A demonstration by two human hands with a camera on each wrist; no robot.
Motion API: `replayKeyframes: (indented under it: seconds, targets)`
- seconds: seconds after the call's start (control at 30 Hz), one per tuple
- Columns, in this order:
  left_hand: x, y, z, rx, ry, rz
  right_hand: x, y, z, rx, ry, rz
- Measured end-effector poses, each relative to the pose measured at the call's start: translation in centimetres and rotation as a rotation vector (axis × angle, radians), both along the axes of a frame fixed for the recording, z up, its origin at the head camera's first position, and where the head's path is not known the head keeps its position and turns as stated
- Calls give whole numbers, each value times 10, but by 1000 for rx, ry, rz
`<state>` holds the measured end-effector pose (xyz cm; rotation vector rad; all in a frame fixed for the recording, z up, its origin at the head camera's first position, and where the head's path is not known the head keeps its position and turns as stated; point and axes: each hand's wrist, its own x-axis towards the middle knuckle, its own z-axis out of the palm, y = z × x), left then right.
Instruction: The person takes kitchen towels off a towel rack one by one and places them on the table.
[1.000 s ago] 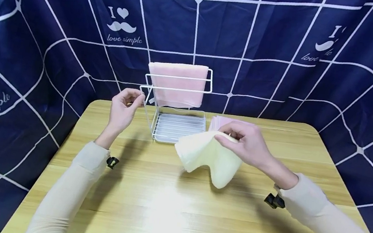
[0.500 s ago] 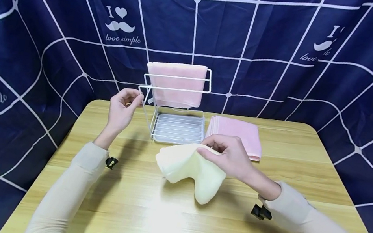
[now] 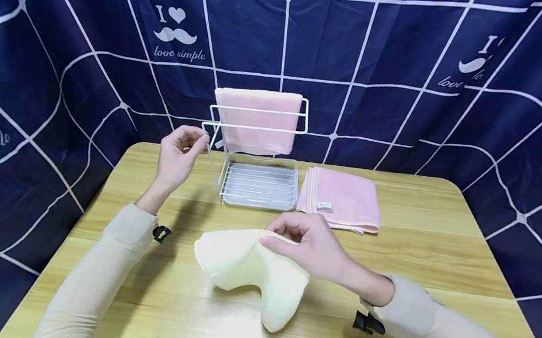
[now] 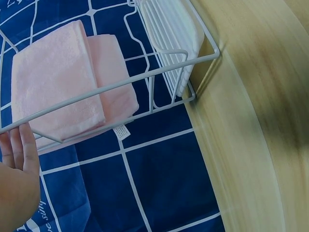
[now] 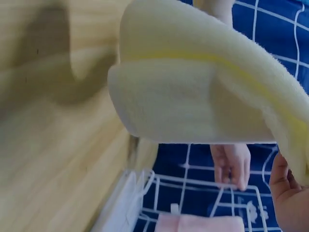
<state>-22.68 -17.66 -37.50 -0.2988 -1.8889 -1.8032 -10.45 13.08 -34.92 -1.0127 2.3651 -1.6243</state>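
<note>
- Pale yellow towel (image 3: 232,256): soft plush cloth, matt, its nap fuzzy along the edge in the right wrist view.
- White wire rack (image 4: 101,90), at 12 o'clock from that towel: smooth rods, apparently coated metal, with slight sheen.
- Drip tray (image 4: 186,29) in the rack's base: smooth, plastic-looking.
- Draped pink towel (image 3: 257,120) on the rack: matt, velvety pile cloth.
- Folded pink towel (image 3: 350,194), between 1 and 2 o'clock from the yellow one: matt cloth; its label (image 3: 325,206) is smooth, fabric or paper unclear.
- Bench (image 3: 422,236): wood-grain top, smooth and glossy, glaring towards 6 o'clock.
- Backdrop (image 3: 331,33): printed cloth, creased, mostly matt.
- Sleeves (image 3: 96,266): matt, stretchy-looking cloth.
</note>
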Motion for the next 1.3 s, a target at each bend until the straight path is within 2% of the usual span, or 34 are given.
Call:
replayKeyframes:
  seconds: [0.17, 0.43, 0.77, 1.0, 1.3]
  targets:
    - [0, 1, 0, -9, 5, -6, 0, -8, -14, 39, -13, 39]
    - [-1, 2, 0, -7, -1, -16, -13, -12, -31, 83, -12, 33]
    - [-2, 0, -1, -8, 24, -29, -44, -12, -51, 146, 22, 20]
    - [-1, 0, 1, -13, 15, -23, -65, -11, -60, 186, 28, 9]
    - [-1, 0, 1, -6, 11, -23, -83, -7, -73, 272, 85, 14]
